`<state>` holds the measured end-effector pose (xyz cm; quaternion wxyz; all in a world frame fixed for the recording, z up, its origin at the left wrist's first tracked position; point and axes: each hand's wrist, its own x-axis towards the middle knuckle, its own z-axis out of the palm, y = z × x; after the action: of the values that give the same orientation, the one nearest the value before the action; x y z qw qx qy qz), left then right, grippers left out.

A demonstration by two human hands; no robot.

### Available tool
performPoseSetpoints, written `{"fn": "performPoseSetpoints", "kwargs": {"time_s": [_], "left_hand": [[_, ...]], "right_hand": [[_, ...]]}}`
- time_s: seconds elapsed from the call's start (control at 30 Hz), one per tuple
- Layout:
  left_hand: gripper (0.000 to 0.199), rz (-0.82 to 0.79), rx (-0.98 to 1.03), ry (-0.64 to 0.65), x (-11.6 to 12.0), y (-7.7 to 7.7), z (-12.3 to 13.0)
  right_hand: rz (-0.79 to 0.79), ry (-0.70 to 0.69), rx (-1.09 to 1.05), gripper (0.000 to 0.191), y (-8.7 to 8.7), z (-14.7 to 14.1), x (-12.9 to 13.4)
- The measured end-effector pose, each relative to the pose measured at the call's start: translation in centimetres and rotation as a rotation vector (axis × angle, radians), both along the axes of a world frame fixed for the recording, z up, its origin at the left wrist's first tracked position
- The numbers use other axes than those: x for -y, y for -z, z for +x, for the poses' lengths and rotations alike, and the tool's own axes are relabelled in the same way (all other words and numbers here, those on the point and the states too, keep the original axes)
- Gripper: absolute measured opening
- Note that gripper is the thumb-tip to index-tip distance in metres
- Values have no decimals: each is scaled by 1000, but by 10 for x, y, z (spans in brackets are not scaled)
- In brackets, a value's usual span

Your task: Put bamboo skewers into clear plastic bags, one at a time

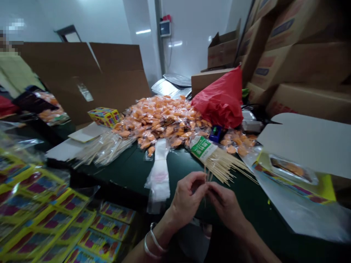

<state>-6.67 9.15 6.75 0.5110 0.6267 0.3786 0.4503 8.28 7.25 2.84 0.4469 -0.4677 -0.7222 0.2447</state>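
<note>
My left hand and my right hand meet over the front of the dark green table. Between their fingertips they hold a few thin bamboo sticks, roughly upright; the fingers partly hide them. Just beyond, an opened pack of bamboo sticks with a green and white label lies with its stick ends fanned toward me. To the left of my hands, a banded bundle of clear plastic bags hangs over the table edge. A big heap of wrapped orange pieces rises behind.
More wrapped bamboo sticks lie left. A red plastic bag and a blue sharpener-like object stand behind the stick pack. An open yellow box is at right, colourful packed boxes at lower left. Cartons are stacked right.
</note>
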Motion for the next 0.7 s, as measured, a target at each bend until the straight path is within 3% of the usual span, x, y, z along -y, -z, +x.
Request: {"fn": "performPoseSetpoints", "kwargs": {"time_s": [0.1, 0.27, 0.33, 0.47, 0.57, 0.7], "left_hand": [[29, 60, -88, -97, 5, 4, -25], [19, 19, -346, -574, -2, 34, -116], [19, 36, -448, -670, -11, 38, -142], [22, 102, -812, -506, -47, 32, -143], [19, -3, -1085, -440, -82, 31, -130], [15, -62, -1087, -396, -106, 36, -133]], "right_hand": [[39, 66, 139, 14, 7, 2, -10], [-6, 84, 308, 20, 20, -3, -21], [-14, 67, 332, 20, 19, -5, -23], [-61, 10, 321, 18, 10, -8, -30], [-79, -41, 298, 17, 4, -11, -35], [-100, -77, 275, 21, 4, -15, -36]]}}
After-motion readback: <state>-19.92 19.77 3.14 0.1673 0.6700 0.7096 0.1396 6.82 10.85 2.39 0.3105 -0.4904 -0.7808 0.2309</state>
